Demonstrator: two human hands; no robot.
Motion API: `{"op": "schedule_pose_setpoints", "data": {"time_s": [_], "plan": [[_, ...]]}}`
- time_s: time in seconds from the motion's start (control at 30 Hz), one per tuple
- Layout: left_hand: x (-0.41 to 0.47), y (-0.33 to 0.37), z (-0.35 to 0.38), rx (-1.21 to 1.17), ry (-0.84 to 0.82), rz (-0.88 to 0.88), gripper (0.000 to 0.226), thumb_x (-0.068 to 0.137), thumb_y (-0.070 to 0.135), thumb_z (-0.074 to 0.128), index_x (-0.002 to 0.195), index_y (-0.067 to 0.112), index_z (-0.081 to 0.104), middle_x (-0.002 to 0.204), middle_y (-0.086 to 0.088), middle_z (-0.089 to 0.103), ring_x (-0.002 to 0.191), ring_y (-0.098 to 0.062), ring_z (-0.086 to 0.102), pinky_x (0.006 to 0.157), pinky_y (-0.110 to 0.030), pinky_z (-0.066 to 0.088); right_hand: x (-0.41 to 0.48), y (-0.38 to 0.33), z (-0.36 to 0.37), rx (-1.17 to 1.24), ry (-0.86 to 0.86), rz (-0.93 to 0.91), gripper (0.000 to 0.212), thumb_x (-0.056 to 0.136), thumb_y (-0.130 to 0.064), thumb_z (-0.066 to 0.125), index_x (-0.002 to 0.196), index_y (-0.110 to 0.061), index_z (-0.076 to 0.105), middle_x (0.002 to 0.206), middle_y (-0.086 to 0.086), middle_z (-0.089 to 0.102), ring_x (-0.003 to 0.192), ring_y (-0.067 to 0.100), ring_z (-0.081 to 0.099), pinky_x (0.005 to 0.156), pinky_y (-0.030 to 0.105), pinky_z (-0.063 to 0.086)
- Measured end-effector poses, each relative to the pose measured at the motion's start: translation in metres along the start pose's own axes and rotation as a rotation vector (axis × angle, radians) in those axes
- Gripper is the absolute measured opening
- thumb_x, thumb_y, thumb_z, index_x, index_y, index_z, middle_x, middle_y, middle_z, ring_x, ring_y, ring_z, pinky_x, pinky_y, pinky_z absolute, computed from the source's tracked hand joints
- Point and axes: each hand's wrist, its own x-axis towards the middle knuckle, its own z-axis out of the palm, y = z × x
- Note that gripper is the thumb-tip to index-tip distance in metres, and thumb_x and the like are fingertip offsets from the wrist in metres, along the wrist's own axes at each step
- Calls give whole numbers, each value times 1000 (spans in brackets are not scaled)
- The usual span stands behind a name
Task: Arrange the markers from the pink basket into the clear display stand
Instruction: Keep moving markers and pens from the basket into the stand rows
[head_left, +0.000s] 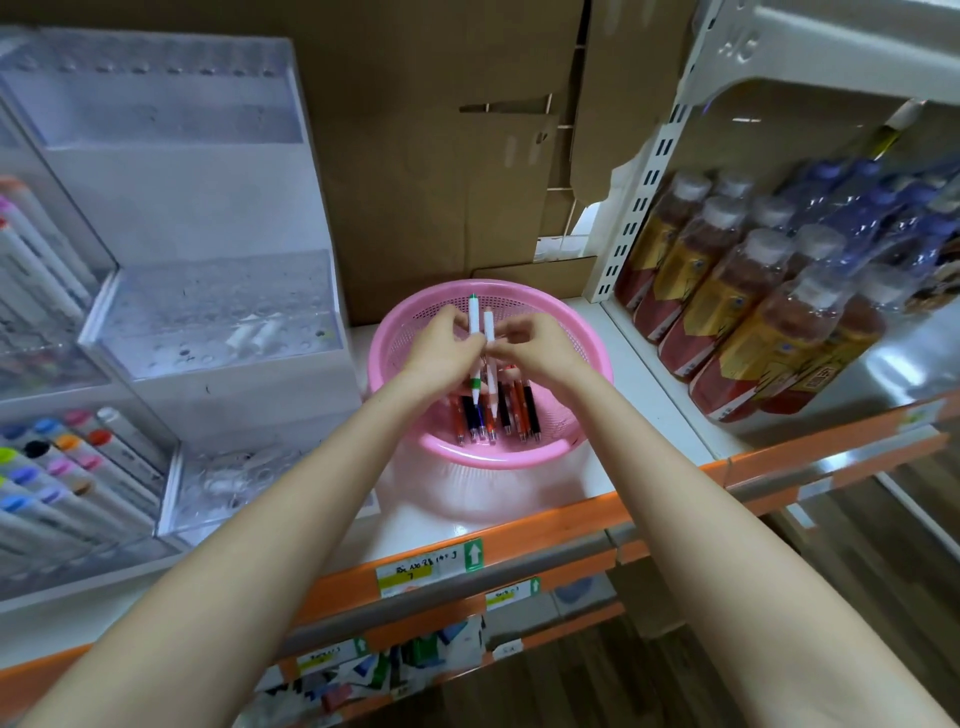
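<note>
A round pink basket (519, 456) stands on the white shelf, with several red, black and blue markers (501, 415) lying in its bottom. Both hands meet above the basket. My left hand (441, 351) grips an upright white marker with a green tip (474, 317). My right hand (535, 348) pinches a second white marker (489, 325) right beside it. The clear tiered display stand (218, 317) sits to the left; its middle tier shows two white markers (254, 333) lying inside.
A neighbouring clear stand (62, 467) at far left holds several coloured-cap markers. Cardboard boxes (441, 130) stand behind the basket. Shrink-wrapped drink bottles (753, 312) fill the shelf on the right. The orange shelf edge (519, 545) carries price labels.
</note>
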Motion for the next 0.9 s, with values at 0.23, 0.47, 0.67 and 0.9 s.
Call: {"op": "schedule_pose_setpoints", "data": {"time_s": [0.23, 0.47, 0.67, 0.9], "plan": [[-15, 14, -11, 61, 101, 211, 8, 91, 18, 56, 99, 17, 54, 91, -1, 66, 83, -20, 65, 72, -44, 58, -21, -25, -9, -71, 108, -219, 51, 84, -10, 70, 132, -14, 52, 103, 7, 66, 81, 15, 63, 77, 28, 54], [-46, 26, -37, 152, 302, 585, 53, 90, 5, 57, 138, 16, 38, 89, 5, 57, 73, -5, 55, 68, -6, 41, -72, -73, -2, 1, 177, -458, 46, 89, -2, 63, 132, -11, 52, 107, 9, 67, 91, 21, 64, 80, 28, 51], [-79, 36, -76, 153, 366, 738, 57, 86, -1, 56, 137, 17, 40, 95, 1, 61, 79, -4, 58, 72, -7, 42, -94, -112, 21, 50, 182, -512, 45, 88, -4, 63, 132, -11, 53, 93, 4, 65, 77, 11, 60, 74, 23, 51], [-108, 32, -144, 204, 481, 798, 53, 88, 2, 59, 136, 16, 41, 90, 1, 57, 69, -4, 57, 59, -15, 47, -107, -166, 62, 95, 195, -602, 43, 88, -6, 64, 129, -11, 55, 98, 14, 67, 74, 12, 60, 71, 25, 51]]}}
